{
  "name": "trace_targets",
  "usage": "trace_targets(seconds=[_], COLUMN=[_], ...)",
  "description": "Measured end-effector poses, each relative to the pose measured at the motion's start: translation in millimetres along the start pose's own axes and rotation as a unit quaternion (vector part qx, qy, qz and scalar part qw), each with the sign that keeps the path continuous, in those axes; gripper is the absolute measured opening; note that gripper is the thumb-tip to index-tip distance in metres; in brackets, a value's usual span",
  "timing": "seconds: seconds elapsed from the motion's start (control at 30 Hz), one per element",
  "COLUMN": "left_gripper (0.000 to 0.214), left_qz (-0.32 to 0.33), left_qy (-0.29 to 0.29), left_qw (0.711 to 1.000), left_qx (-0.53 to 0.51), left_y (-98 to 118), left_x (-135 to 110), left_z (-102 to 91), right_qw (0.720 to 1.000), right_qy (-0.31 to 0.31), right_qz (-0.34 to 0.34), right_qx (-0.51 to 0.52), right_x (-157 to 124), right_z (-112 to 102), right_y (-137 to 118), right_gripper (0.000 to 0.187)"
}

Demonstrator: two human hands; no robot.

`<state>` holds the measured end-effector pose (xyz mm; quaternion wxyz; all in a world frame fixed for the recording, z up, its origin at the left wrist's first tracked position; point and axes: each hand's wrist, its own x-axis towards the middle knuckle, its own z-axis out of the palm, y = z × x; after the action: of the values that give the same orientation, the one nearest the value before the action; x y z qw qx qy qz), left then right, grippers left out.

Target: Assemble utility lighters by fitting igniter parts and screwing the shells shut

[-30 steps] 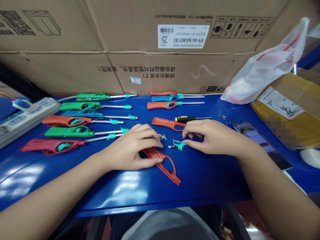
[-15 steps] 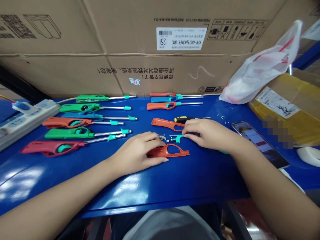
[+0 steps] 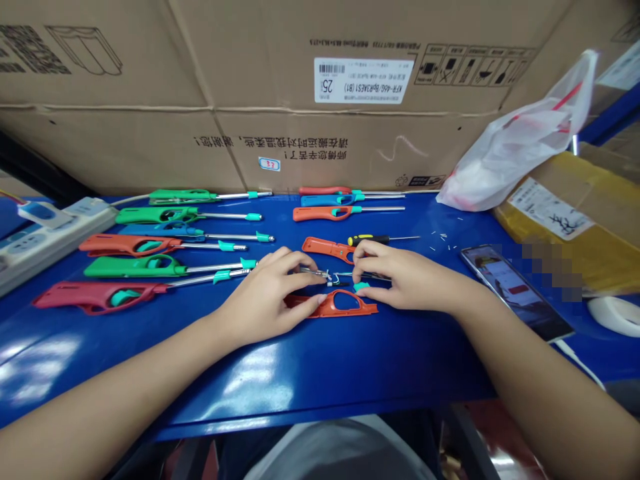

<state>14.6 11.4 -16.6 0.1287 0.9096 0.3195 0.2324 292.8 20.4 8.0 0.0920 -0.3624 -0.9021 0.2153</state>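
Note:
My left hand [image 3: 275,293] is closed over the rear of an orange lighter casing half [image 3: 350,303] that lies flat on the blue table. Its fingertips are on a small silver-and-clear lighter part [image 3: 315,271], mostly hidden by the fingers. Just to the right, my right hand [image 3: 405,273] pinches a teal lighter trigger [image 3: 361,287], partly covered by the fingers. Thin wires and a small black piece [image 3: 337,284] sit between the two hands. Behind the right fingertips lies the other orange casing half [image 3: 325,247].
Several gas lighters with metal rods, including a red one [image 3: 100,297], lie in a column on the left. A yellow-black screwdriver [image 3: 369,239], a phone [image 3: 517,290], a plastic bag [image 3: 520,140] and a power strip [image 3: 55,233] surround the work spot. A large carton [image 3: 165,153] stands behind.
My right hand has shifted slightly left and down, bringing the teal trigger closer to the orange casing half. My left fingers have lifted and spread a little over the casing.

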Motion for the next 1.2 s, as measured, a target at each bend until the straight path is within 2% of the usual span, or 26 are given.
trace_targets(seconds=[0.13,0.23,0.3,0.43,0.57,0.63,0.73,0.83,0.9,1.07,1.2], left_gripper=[0.026,0.028,0.031,0.036,0.033,0.03,0.023,0.02,0.021,0.022,0.021], left_qz=[-0.007,-0.01,-0.014,-0.023,-0.012,-0.004,0.001,0.006,0.005,-0.012,-0.024], left_qy=[-0.004,-0.014,-0.021,-0.028,-0.012,-0.007,-0.037,-0.059,-0.055,-0.051,-0.041], left_qw=[1.0,1.0,1.0,0.999,1.0,1.0,0.999,0.998,0.998,0.999,0.999], left_qx=[0.0,0.003,0.009,0.015,0.008,0.006,0.01,0.004,0.0,-0.002,-0.007], left_y=[-0.9,-1.1,-1.7,-2.1,2.0,5.1,8.1,8.1,6.9,4.4,3.0], left_x=[-0.3,-1.5,-2.3,-3.0,-2.8,-2.6,-2.8,-3.7,-4.4,-4.7,-4.6], left_z=[0.0,-0.5,-0.1,1.1,-1.3,-3.5,-5.6,-4.8,-3.5,-1.9,-1.2], right_qw=[0.999,0.997,0.995,0.995,0.993,0.991,0.973,0.962,0.967,0.992,0.997], right_qy=[0.033,0.071,0.069,0.043,0.08,0.064,-0.002,-0.04,-0.038,0.025,-0.005], right_qz=[0.007,0.041,0.06,0.058,0.053,0.078,0.154,0.169,0.156,0.098,0.078], right_qx=[0.031,0.007,-0.036,-0.07,-0.066,-0.087,-0.174,-0.209,-0.197,-0.078,-0.002], right_x=[-1.3,-2.1,-2.8,-5.4,-10.1,-12.2,-13.4,-12.9,-12.9,-15.5,-15.2], right_z=[-6.1,-11.0,-12.4,-13.5,-19.7,-22.6,-21.3,-15.1,-11.6,-10.3,-12.5], right_y=[1.6,4.5,7.8,12.3,4.9,-2.9,-15.1,-21.9,-21.9,-15.9,-13.6], right_gripper=[0.007,0.009,0.007,0.019,0.02,0.015,0.018,0.019,0.016,0.013,0.009])
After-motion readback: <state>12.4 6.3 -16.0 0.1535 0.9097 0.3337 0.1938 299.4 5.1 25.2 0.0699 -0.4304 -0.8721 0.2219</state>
